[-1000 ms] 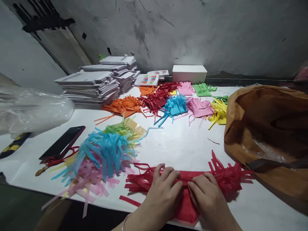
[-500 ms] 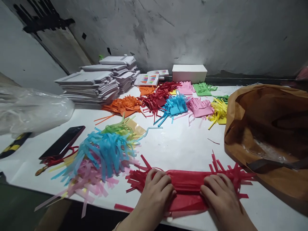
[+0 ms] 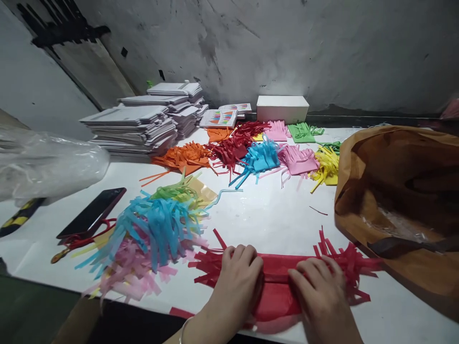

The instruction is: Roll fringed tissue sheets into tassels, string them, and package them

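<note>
At the near edge of the worktop (image 3: 272, 215), the left hand (image 3: 234, 282) and right hand (image 3: 319, 294) lie palm-down on a red fringed tissue strip (image 3: 276, 273). The strip lies flat, its fringes spread at both ends. Each grip is released: the fingers press on the strip without closing round it. Just left sits a mixed fringe pile (image 3: 154, 231), with a black phone (image 3: 91, 212) beyond it. A brown paper bag (image 3: 401, 191) stands to the right. Farther back are coloured fringe bundles (image 3: 258, 157), stacked white cards (image 3: 136, 126) and a white box (image 3: 282, 109).
</note>
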A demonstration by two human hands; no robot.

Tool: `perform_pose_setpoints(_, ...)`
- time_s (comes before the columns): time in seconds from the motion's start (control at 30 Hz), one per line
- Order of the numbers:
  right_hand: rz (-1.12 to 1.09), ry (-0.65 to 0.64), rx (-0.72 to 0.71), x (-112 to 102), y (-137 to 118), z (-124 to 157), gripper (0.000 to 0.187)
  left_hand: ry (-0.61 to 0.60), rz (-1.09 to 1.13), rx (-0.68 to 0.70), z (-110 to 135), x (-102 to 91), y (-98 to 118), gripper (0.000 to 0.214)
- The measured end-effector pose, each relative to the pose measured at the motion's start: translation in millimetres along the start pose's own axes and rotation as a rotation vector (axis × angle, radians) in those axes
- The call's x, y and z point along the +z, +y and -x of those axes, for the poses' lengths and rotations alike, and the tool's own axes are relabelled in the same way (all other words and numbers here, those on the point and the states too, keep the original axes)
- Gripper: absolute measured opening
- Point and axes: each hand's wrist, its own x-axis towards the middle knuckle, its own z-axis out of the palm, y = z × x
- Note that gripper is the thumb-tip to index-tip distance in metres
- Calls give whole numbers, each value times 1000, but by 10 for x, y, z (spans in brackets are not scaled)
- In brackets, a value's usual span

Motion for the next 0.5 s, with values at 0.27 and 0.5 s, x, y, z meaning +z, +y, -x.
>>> perform_pose_setpoints(0.27, -171, -71, -23, 99, -94, -94, 35, 94, 10, 282, 39, 43, -84, 20)
perform_pose_setpoints(0.5, -125, -54, -119, 186, -156, -137, 38, 163, 10, 425, -11, 66, -78, 15)
